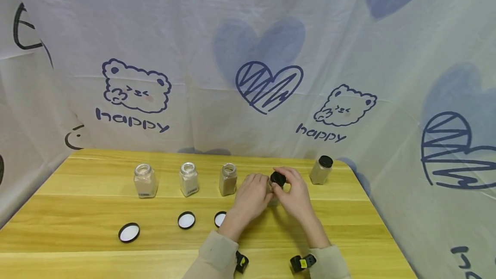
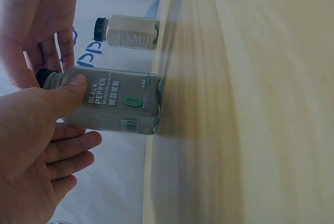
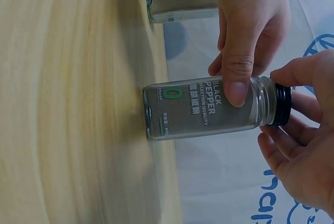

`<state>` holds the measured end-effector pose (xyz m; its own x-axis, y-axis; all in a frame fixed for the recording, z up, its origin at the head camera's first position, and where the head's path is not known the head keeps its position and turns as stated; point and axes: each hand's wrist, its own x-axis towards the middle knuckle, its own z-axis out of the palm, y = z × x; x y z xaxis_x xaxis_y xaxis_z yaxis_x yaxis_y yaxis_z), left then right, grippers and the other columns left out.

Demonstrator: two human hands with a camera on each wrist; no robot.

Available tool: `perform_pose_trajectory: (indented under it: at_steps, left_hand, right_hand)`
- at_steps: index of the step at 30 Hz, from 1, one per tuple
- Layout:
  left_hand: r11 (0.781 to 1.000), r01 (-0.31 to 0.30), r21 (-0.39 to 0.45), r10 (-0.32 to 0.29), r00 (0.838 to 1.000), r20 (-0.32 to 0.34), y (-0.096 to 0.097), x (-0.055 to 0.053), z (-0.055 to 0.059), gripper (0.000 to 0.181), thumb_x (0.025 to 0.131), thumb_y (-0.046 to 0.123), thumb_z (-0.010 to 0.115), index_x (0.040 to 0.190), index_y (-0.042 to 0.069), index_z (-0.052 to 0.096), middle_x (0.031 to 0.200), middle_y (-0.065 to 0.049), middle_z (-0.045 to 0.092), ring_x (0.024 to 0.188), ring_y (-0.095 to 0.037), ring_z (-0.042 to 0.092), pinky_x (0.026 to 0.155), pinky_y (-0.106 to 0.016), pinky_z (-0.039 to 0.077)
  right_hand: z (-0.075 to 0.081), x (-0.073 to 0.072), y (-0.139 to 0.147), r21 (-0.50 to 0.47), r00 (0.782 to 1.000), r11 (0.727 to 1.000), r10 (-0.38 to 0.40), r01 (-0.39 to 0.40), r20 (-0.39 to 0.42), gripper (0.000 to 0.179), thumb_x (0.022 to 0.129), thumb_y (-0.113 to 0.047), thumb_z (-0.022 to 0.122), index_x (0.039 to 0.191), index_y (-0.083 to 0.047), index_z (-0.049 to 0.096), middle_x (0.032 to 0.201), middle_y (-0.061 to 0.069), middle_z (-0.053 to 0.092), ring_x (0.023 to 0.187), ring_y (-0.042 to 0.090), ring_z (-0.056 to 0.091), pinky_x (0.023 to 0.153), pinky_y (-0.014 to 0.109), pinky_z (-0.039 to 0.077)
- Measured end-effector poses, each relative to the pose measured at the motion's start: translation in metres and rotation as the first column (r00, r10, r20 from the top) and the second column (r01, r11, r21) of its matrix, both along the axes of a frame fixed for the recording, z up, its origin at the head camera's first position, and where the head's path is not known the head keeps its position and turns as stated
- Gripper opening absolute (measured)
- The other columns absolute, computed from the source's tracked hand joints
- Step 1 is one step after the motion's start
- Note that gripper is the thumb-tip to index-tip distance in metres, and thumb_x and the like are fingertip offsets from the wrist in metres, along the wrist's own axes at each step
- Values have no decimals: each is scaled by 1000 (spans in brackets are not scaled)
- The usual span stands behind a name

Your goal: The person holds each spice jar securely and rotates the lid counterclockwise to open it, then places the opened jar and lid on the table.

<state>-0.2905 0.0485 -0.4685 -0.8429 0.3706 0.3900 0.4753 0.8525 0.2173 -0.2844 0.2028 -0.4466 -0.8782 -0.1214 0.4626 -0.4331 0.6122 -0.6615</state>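
Observation:
A glass jar of black pepper (image 3: pixel 188 106) stands upright on the wooden table, its label readable in both wrist views. My left hand (image 1: pixel 251 197) grips the jar's body, thumb across the label and fingers behind. Around the black lid (image 1: pixel 278 178) at the top, my right hand (image 1: pixel 295 195) has its thumb and fingers. In the right wrist view the lid (image 3: pixel 283 105) sits at the jar's mouth, with the glass thread showing below it. The right hand (image 2: pixel 39 20) is partly hidden behind the jar in the left wrist view.
To the left stand three uncapped jars: one at far left (image 1: pixel 145 182), a middle one (image 1: pixel 189 180) and a brownish one (image 1: pixel 227 181). Three lids lie white side up before them, including the leftmost lid (image 1: pixel 129 232). A capped jar (image 1: pixel 320 171) stands at right. A printed cloth hangs behind.

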Motion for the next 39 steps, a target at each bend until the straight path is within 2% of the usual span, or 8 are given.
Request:
perform_pose_trajectory:
  at_steps: [9,16,23,31,35,39]
  left_hand:
    - [1000,-7,1,7,1000,13,0,0,1,48,98,41,73,126,4,66,120,-9,69,118,-26,62,111,-39,48]
    - [999,-20,32,18,998,59,-3,-2,1,50,97,41,74,128,2,65,122,-10,69,119,-26,61,113,-40,46]
    - [997,-43,65,38,996,83,-7,-4,1,52,96,42,74,127,1,65,122,-12,69,121,-28,61,113,-40,46]
    - [995,-45,89,36,995,95,-9,-3,2,47,97,37,74,123,0,64,120,-12,67,120,-29,60,112,-41,47]
    - [992,-61,110,49,993,111,-9,-5,2,46,97,35,74,124,-1,63,120,-13,67,120,-30,60,111,-42,47]
    - [988,-84,129,71,992,105,-9,-7,3,45,97,34,74,122,-1,63,117,-13,67,117,-30,61,108,-42,50]
  right_hand:
    - [3,0,1,-39,1000,999,-16,16,4,41,91,-5,76,132,-2,68,133,17,63,119,37,63,97,54,56]
    - [5,-1,2,-88,999,995,-38,37,-11,42,92,-6,79,132,-1,68,132,18,62,118,35,63,98,54,56]
    - [4,-1,2,-158,999,986,-44,44,4,49,90,-10,82,135,2,65,128,18,60,111,33,66,101,47,57]
    - [0,-3,5,-219,1000,976,-12,12,0,41,90,-9,82,127,4,69,119,19,60,106,34,68,94,44,61]
    - [0,-4,7,-252,999,968,-6,16,39,40,90,-9,82,126,4,69,117,18,61,105,33,69,91,43,62]
    - [4,-3,10,-287,996,958,4,23,94,43,86,-6,85,124,6,68,114,16,61,102,30,68,91,36,62]
